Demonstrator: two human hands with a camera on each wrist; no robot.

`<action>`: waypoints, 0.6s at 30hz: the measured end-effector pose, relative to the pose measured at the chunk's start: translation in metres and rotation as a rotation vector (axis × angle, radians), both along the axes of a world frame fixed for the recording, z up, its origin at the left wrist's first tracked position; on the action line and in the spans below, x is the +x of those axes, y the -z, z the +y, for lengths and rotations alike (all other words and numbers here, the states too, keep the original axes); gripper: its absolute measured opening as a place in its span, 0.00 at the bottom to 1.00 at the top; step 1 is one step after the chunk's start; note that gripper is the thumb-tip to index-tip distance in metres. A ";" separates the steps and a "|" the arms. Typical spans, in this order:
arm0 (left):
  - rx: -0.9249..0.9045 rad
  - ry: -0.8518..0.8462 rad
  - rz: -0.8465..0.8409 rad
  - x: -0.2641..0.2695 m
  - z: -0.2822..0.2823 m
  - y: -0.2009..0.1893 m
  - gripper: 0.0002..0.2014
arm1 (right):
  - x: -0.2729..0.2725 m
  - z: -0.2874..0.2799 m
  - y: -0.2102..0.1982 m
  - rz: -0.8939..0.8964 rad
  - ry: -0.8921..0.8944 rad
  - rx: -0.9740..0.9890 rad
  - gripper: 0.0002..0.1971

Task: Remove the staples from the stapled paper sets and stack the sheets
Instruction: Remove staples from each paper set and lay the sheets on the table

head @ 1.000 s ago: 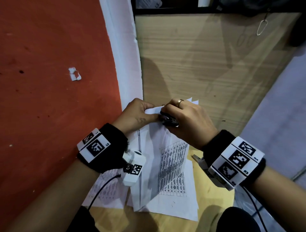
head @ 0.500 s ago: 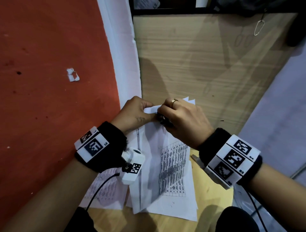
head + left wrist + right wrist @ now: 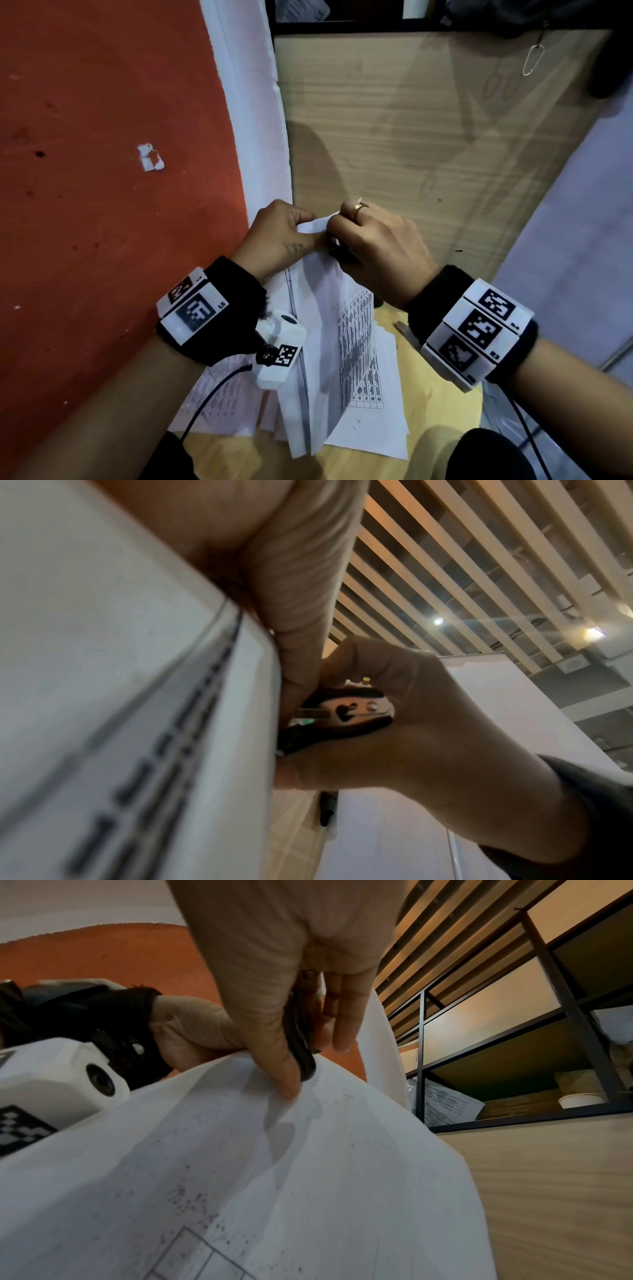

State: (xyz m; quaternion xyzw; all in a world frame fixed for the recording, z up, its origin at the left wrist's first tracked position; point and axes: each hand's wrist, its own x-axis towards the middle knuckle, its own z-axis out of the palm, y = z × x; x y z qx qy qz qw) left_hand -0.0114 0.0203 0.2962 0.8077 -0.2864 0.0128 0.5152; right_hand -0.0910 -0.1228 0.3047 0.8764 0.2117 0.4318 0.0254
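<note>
Both hands are closed on their work: my left hand [image 3: 279, 233] pinches the top corner of the stapled paper set [image 3: 329, 329], thumb and fingers curled round the folded-up edge, and my right hand [image 3: 376, 246] is wrapped round a black staple remover [image 3: 342, 715] whose nose sits right against that same corner. From the left wrist view I can see the tool's metal side plate and rivet showing inside the right palm, hard up against the paper's edge; whether its teeth are under a staple I cannot tell. The set is lifted at the top and drapes down toward me, its lower end lying over loose printed sheets [image 3: 219, 394] on the wooden table [image 3: 394, 137]. To my left the paper's edge runs close along the white border [image 3: 246, 102] of the red wall [image 3: 102, 240], so there is little room on that side. Ahead and to the right the tabletop lies open as far as the black shelf frame [image 3: 575, 1020] at the back. A metal clip [image 3: 532, 60] hangs near the far right corner, well apart from the hands.
</note>
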 end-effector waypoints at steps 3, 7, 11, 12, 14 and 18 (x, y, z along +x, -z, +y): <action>0.000 0.016 0.002 0.002 0.001 0.002 0.30 | 0.002 -0.002 0.001 0.000 -0.023 0.033 0.12; -0.010 0.067 0.048 -0.002 0.004 -0.003 0.20 | 0.003 -0.005 0.000 0.011 -0.019 0.013 0.12; -0.026 0.109 0.056 -0.004 0.005 -0.004 0.12 | 0.003 -0.006 -0.001 0.025 -0.042 0.017 0.08; -0.034 0.122 0.064 -0.004 0.006 -0.004 0.16 | 0.003 -0.007 -0.001 0.025 -0.037 0.012 0.07; -0.050 0.141 0.079 -0.004 0.007 -0.003 0.23 | 0.003 -0.007 -0.001 0.027 -0.038 0.009 0.06; -0.097 0.191 0.151 -0.006 0.008 -0.005 0.22 | 0.005 -0.008 0.000 0.035 -0.060 0.019 0.06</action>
